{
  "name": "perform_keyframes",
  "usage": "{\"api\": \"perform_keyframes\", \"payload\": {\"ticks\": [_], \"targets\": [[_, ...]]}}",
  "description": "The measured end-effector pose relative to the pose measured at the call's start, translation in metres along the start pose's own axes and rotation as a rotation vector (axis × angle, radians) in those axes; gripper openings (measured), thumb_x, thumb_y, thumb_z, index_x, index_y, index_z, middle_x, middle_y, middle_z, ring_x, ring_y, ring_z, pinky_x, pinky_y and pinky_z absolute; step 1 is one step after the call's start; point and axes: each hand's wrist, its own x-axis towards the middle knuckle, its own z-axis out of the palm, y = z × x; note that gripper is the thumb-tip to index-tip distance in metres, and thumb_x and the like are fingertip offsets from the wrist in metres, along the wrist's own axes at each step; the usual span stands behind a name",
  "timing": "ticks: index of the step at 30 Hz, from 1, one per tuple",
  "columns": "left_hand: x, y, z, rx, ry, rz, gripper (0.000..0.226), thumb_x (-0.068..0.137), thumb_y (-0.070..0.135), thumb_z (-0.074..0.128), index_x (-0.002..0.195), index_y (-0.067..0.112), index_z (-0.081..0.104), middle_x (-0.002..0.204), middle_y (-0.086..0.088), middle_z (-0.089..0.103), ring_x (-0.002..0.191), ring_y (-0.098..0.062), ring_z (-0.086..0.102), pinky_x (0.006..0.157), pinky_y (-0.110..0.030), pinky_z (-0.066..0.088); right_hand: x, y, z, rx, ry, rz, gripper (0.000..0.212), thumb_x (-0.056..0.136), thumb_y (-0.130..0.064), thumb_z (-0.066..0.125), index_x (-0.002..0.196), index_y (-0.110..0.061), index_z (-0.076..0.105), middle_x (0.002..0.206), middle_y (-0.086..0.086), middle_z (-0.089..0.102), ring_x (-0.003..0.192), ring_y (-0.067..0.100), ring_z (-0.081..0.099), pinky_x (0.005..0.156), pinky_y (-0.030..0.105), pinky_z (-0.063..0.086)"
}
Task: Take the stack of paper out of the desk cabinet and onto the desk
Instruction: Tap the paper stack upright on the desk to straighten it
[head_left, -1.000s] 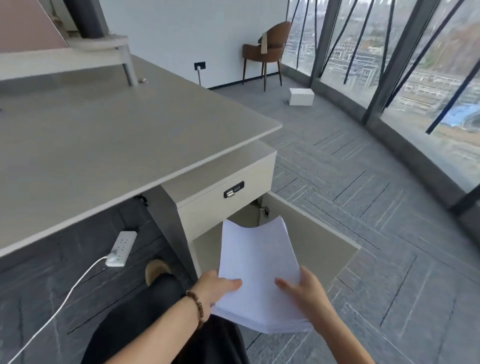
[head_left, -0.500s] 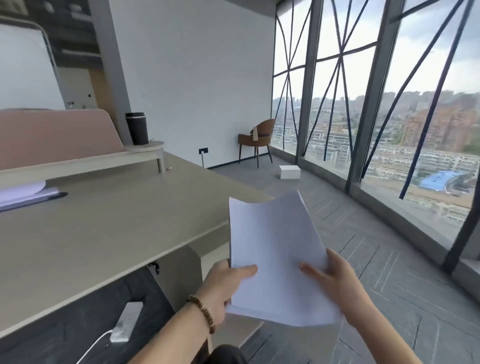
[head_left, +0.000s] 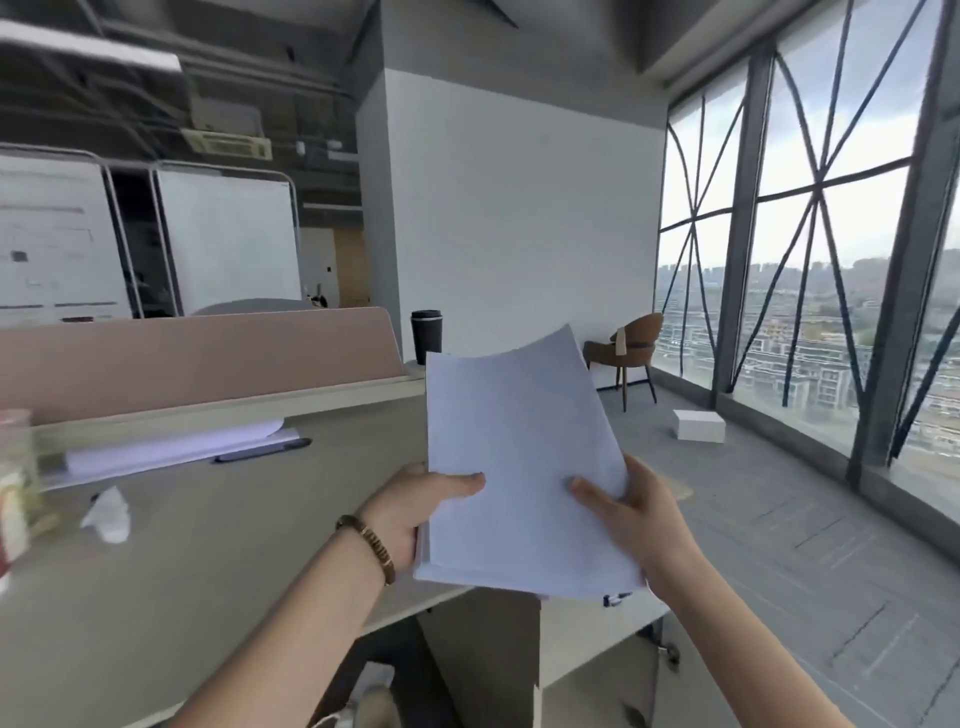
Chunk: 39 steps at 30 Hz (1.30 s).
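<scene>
A stack of white paper (head_left: 519, 457) is held up in the air over the right end of the beige desk (head_left: 208, 561), tilted toward me with its far edge curling. My left hand (head_left: 415, 512), with a bead bracelet on the wrist, grips the stack's left edge, thumb on top. On the right edge sits my right hand (head_left: 631, 512), thumb on top as well. Below the paper, the desk cabinet (head_left: 587, 629) shows under the desk's right end, partly hidden by the stack and my arms.
On the desk lie a crumpled tissue (head_left: 106, 514), a dark pen (head_left: 262, 449) beside white sheets (head_left: 171, 449), and a jar (head_left: 18, 483) at the left edge. A black cup (head_left: 426, 336) stands by the pink divider (head_left: 197, 353). A brown chair (head_left: 626, 353) and white box (head_left: 698, 426) sit near the windows.
Both hands have lifted the stack from in front of the open cabinet up to above desk height. My view has risen from the floor and cabinet to the desk top and room.
</scene>
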Motion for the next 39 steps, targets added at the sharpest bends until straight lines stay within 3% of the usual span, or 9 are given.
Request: {"api": "perform_keyframes", "payload": {"ticks": [6, 9, 12, 16, 23, 27, 30, 34, 39], "targets": [[0.018, -0.006, -0.077, 0.024, 0.063, 0.113, 0.028, 0.089, 0.002, 0.067, 0.116, 0.007, 0.070, 0.111, -0.010, 0.077, 0.096, -0.026, 0.075, 0.077, -0.035, 0.060, 0.036, -0.011, 0.074, 0.120, -0.146, 0.002, 0.028, 0.082, -0.036, 0.075, 0.108, -0.033, 0.066, 0.100, -0.013, 0.077, 0.084, 0.004, 0.074, 0.074, 0.031, 0.059], [0.032, -0.019, -0.108, 0.035, 0.143, 0.164, 0.029, 0.090, 0.002, 0.067, 0.118, 0.010, 0.068, 0.112, -0.007, 0.077, 0.099, -0.026, 0.074, 0.086, -0.039, 0.059, 0.052, -0.010, 0.110, 0.165, -0.224, 0.022, 0.026, 0.092, -0.040, 0.061, 0.116, -0.033, 0.063, 0.108, -0.012, 0.075, 0.094, 0.007, 0.073, 0.085, 0.035, 0.059], [0.047, -0.034, -0.137, 0.042, 0.205, 0.213, 0.033, 0.090, 0.007, 0.068, 0.122, 0.013, 0.067, 0.117, -0.005, 0.075, 0.107, -0.025, 0.072, 0.097, -0.045, 0.055, 0.072, 0.001, 0.139, 0.192, -0.301, 0.073, 0.027, 0.096, -0.028, 0.053, 0.122, -0.032, 0.061, 0.115, -0.011, 0.073, 0.105, 0.014, 0.071, 0.096, 0.043, 0.054], [0.068, -0.056, -0.161, 0.036, 0.310, 0.254, 0.032, 0.091, 0.010, 0.068, 0.122, 0.015, 0.067, 0.119, -0.002, 0.074, 0.108, -0.020, 0.071, 0.101, -0.044, 0.052, 0.097, 0.016, 0.168, 0.037, -0.342, 0.030, 0.028, 0.090, -0.019, 0.055, 0.116, -0.026, 0.062, 0.113, -0.006, 0.073, 0.104, 0.019, 0.070, 0.094, 0.052, 0.054], [0.102, -0.082, -0.175, 0.064, 0.426, 0.284, 0.024, 0.090, 0.016, 0.069, 0.114, 0.021, 0.070, 0.112, 0.004, 0.076, 0.106, -0.016, 0.072, 0.097, -0.041, 0.055, 0.115, 0.050, 0.210, 0.023, -0.249, 0.007, 0.023, 0.094, -0.010, 0.051, 0.115, -0.019, 0.054, 0.110, 0.002, 0.068, 0.106, 0.026, 0.062, 0.094, 0.044, 0.048], [0.117, -0.099, -0.180, 0.070, 0.476, 0.283, 0.019, 0.089, 0.015, 0.070, 0.104, 0.027, 0.071, 0.104, 0.010, 0.077, 0.102, -0.014, 0.072, 0.088, -0.032, 0.056, 0.113, 0.069, 0.223, 0.070, -0.226, -0.027, 0.027, 0.093, -0.004, 0.051, 0.115, -0.020, 0.051, 0.105, -0.005, 0.068, 0.103, 0.025, 0.062, 0.089, 0.041, 0.050], [0.121, -0.107, -0.184, 0.065, 0.474, 0.268, 0.020, 0.088, 0.016, 0.072, 0.107, 0.023, 0.071, 0.106, 0.005, 0.078, 0.101, -0.017, 0.073, 0.089, -0.036, 0.057, 0.109, 0.079, 0.229, 0.113, -0.216, -0.033, 0.032, 0.093, -0.003, 0.050, 0.114, -0.027, 0.050, 0.103, -0.009, 0.067, 0.101, 0.020, 0.061, 0.091, 0.041, 0.050], [0.117, -0.104, -0.187, 0.025, 0.405, 0.217, 0.030, 0.078, 0.028, 0.080, 0.106, 0.017, 0.075, 0.105, 0.001, 0.079, 0.100, -0.020, 0.074, 0.093, -0.042, 0.057, 0.107, 0.070, 0.230, 0.215, -0.173, -0.048, 0.034, 0.093, -0.016, 0.061, 0.109, -0.046, 0.055, 0.110, -0.020, 0.068, 0.105, 0.006, 0.064, 0.093, 0.038, 0.053], [0.113, -0.076, -0.185, -0.010, 0.446, 0.360, 0.026, 0.078, 0.022, 0.083, 0.102, 0.018, 0.074, 0.099, 0.004, 0.080, 0.094, -0.015, 0.075, 0.078, -0.030, 0.059, 0.122, 0.036, 0.222, 0.231, -0.106, -0.160, 0.018, 0.091, -0.036, 0.064, 0.096, -0.049, 0.053, 0.099, -0.025, 0.068, 0.093, -0.002, 0.066, 0.084, 0.037, 0.056]]}}
